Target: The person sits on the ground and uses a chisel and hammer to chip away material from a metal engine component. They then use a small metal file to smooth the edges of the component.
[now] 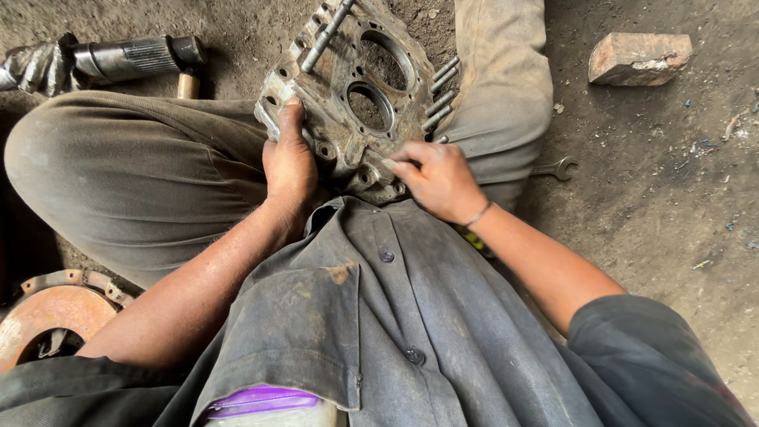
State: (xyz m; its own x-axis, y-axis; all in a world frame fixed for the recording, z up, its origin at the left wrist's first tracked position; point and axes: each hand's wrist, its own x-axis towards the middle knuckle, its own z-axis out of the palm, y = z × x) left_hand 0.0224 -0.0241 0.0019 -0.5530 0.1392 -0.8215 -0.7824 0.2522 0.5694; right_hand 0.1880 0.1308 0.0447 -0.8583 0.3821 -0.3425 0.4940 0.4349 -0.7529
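Dirt floor [648, 182] — both hands, left hand [290, 166] and right hand [437, 180], grasp a rusty metal housing [348, 87].

A bare, dark dirt floor [656, 182] is seen, strewn with small debris and lit by soft daylight.

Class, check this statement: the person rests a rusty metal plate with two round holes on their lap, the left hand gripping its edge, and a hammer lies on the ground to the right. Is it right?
Not quite. The tool on the ground to the right is a spanner, not a hammer, as the head view shows. The rest stands: the metal plate with two round holes rests on the lap, and the left hand grips its edge.
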